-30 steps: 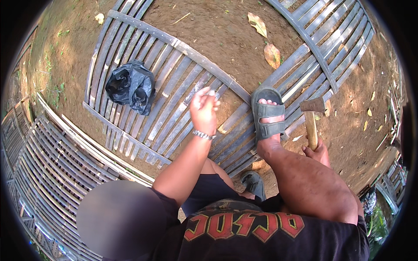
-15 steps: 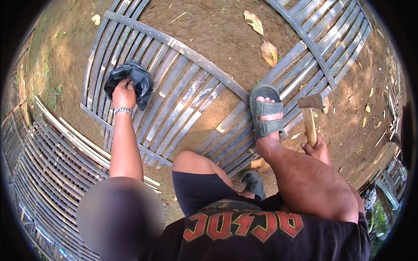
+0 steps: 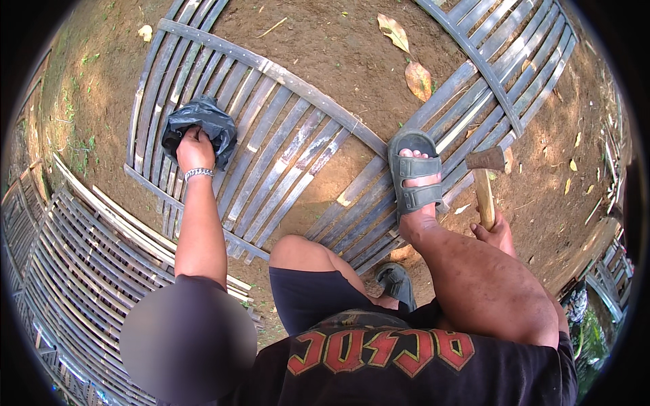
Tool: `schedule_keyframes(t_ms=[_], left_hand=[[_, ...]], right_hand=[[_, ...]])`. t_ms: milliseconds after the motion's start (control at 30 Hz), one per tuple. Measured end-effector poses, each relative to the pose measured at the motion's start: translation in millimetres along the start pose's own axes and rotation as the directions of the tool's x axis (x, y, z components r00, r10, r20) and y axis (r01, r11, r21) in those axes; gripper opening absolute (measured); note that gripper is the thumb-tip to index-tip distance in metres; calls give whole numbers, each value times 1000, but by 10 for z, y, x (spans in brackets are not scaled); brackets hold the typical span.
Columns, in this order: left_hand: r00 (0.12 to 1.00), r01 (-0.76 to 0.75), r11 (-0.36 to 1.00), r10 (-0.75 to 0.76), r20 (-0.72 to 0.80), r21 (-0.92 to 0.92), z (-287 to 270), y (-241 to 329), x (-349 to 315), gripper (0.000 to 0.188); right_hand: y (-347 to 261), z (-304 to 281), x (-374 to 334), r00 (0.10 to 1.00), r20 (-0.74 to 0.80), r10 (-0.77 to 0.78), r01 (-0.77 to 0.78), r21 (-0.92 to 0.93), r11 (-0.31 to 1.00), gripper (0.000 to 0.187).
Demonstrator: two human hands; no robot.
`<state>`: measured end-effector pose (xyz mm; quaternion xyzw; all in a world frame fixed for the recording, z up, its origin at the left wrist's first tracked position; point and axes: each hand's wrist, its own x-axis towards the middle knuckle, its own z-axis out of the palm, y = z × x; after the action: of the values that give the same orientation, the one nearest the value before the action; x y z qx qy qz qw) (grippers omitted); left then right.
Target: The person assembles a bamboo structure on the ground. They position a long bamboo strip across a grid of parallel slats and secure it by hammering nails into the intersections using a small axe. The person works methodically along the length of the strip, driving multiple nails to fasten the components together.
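Observation:
My left hand (image 3: 195, 150), a chain bracelet at its wrist, reaches into the mouth of a crumpled black plastic bag (image 3: 208, 118). Its fingers look curled together, and the bag's folds hide their tips and anything between them. The bag rests on a panel of bamboo slats (image 3: 257, 142). On the other side of my raised leg, my right hand (image 3: 496, 233) grips the wooden handle of a hatchet (image 3: 484, 196). The hatchet's rusty metal head points away from me, beside my sandalled foot (image 3: 416, 172).
My foot stands on a second slatted bamboo panel (image 3: 501, 74) that runs to the far right. Another stack of bamboo slats (image 3: 88, 277) lies at the left. Dry leaves (image 3: 418, 80) are scattered over the brown dirt ground (image 3: 325, 40).
My left hand has shifted slightly right and nearer to me at the bag, whose upper folds have flopped a little. My right hand and the hatchet have hardly moved.

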<state>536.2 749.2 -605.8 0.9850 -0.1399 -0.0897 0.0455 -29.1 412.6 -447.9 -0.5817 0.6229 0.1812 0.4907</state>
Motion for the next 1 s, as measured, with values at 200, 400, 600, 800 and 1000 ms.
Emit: schedule_keyframes(t_ms=[200,400,600,800,1000], left_hand=[[1000,2,1000,-3,24,26,38,27,77,27],[999,-38,997,40,-29,61,94,-152,176,29],[998,42,999,-42,-45,9,25,-15,183,27],[998,12,997,-8,-56,80,46,-51,190,29],[995,44,971,-64,-78,-233,-190,-19,-2,28]], right_hand=[[-43,-5,14,1000,22,-21,22,-49,999,43],[-9,-17,36,999,7,-33,34,-117,993,44],[32,-14,5,999,-7,-44,44,-89,995,42],[-10,6,-25,1000,11,13,-13,-16,1000,41],[-15,-7,-16,999,33,24,-24,17,1000,42]])
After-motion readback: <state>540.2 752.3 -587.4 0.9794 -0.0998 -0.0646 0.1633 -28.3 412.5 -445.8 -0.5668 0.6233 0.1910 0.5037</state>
